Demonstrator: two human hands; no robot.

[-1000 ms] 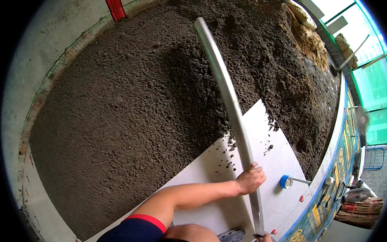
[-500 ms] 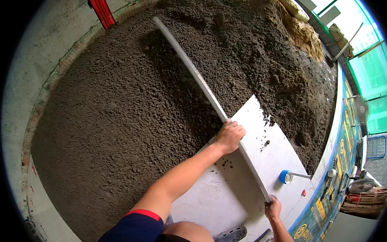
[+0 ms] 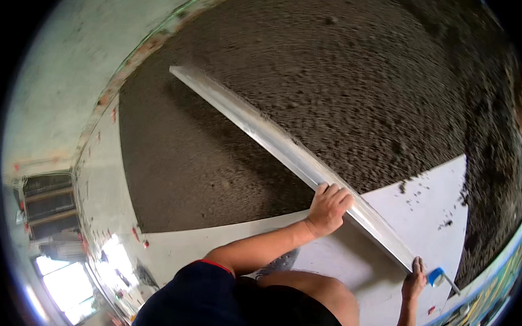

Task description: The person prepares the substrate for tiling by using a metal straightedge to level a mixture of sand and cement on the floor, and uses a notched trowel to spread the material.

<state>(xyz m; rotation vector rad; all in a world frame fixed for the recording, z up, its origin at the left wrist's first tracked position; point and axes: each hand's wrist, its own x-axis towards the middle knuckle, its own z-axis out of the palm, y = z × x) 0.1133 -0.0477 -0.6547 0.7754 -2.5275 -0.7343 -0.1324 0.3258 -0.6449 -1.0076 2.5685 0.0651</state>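
Observation:
A long aluminium screed bar [image 3: 256,126] slants from the upper left to the lower right, in front of me. My left hand [image 3: 329,208] is closed over it past its middle. At its near right end, my right hand [image 3: 416,280] grips the bar. Its far end hangs over a bed of damp, dark grey-brown mortar [image 3: 332,96], casting a shadow; whether the bar touches the mortar there I cannot tell. Under the near half lies a pale floor tile [image 3: 432,195] sprinkled with mortar crumbs.
Pale tiles [image 3: 183,243] border the mortar on its near left, with small red pieces [image 3: 146,243] at the edges. A roll of blue tape [image 3: 435,277] lies by my right hand. A pale wall [image 3: 92,53] bounds the left. Rougher mortar heaps [image 3: 496,171] rise at right.
My view has swung left, showing a window and more tile. The bar now lies flatter across the picture with its wide face showing. Both hands have kept hold of it.

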